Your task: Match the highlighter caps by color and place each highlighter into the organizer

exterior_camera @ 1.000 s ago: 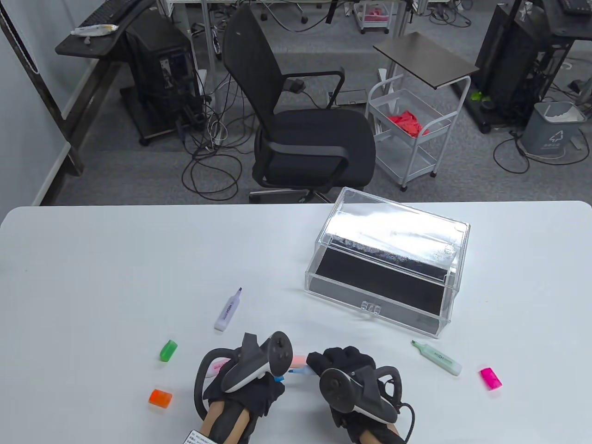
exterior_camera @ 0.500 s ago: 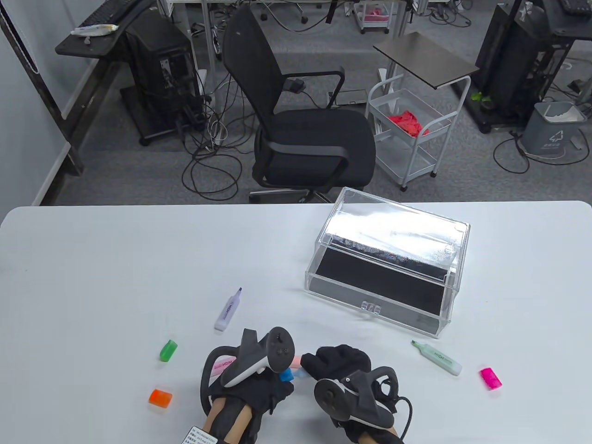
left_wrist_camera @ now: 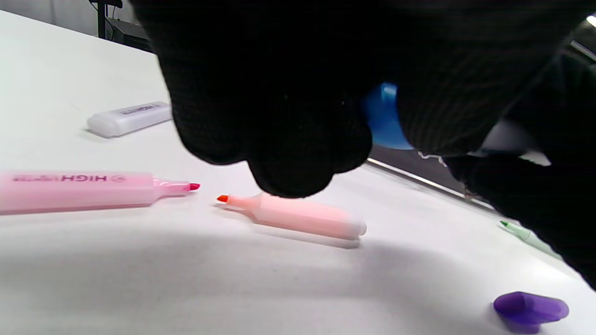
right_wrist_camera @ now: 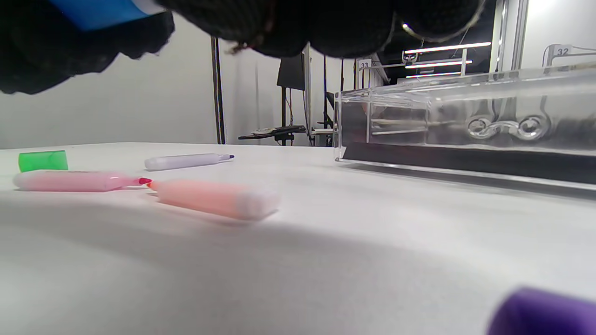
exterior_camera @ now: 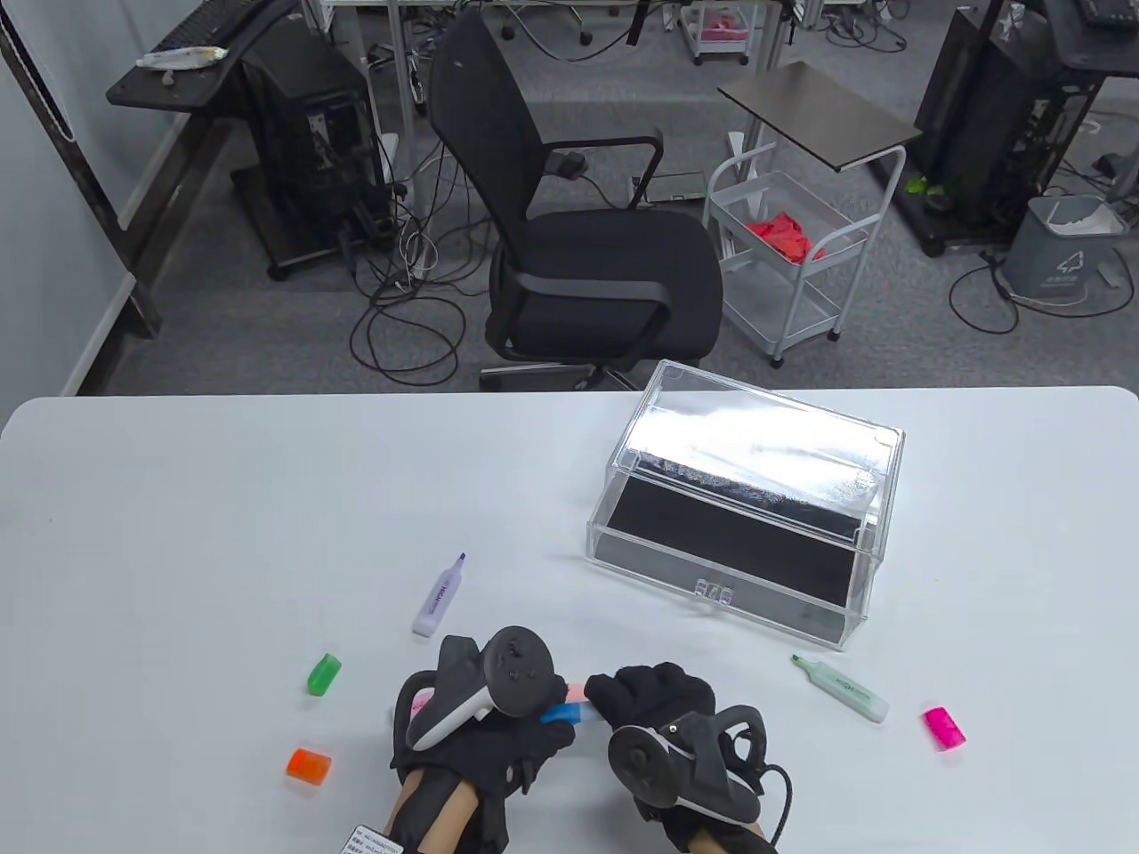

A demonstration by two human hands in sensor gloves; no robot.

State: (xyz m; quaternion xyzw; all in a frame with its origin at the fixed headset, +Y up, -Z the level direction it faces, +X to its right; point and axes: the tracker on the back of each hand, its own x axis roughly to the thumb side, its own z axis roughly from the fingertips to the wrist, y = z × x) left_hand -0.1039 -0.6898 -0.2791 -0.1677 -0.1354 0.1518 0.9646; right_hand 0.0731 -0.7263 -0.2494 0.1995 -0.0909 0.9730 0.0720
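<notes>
My left hand [exterior_camera: 545, 735] pinches a blue cap [exterior_camera: 561, 713], also seen as the blue cap [left_wrist_camera: 384, 116] in the left wrist view. My right hand [exterior_camera: 616, 696] grips the blue highlighter against it, with the body hidden in the fingers. Under the hands lie a pink highlighter [left_wrist_camera: 74, 190] and an orange highlighter [left_wrist_camera: 298, 215], both uncapped. A purple highlighter [exterior_camera: 440, 598] lies further left. An uncapped green highlighter [exterior_camera: 841, 687] lies to the right. The clear organizer [exterior_camera: 721, 592] stands at the back right with its drawer open.
Loose caps lie on the white table: a green cap [exterior_camera: 324, 673], an orange cap [exterior_camera: 309, 765], a pink cap [exterior_camera: 944, 728], and a purple cap [left_wrist_camera: 531, 308] close under the right hand. A black office chair [exterior_camera: 587, 267] stands beyond the table's far edge.
The left hand has brought the blue cap rightwards to the highlighter tip held by the right hand; the two blue parts now meet. The other highlighters and caps have stayed put.
</notes>
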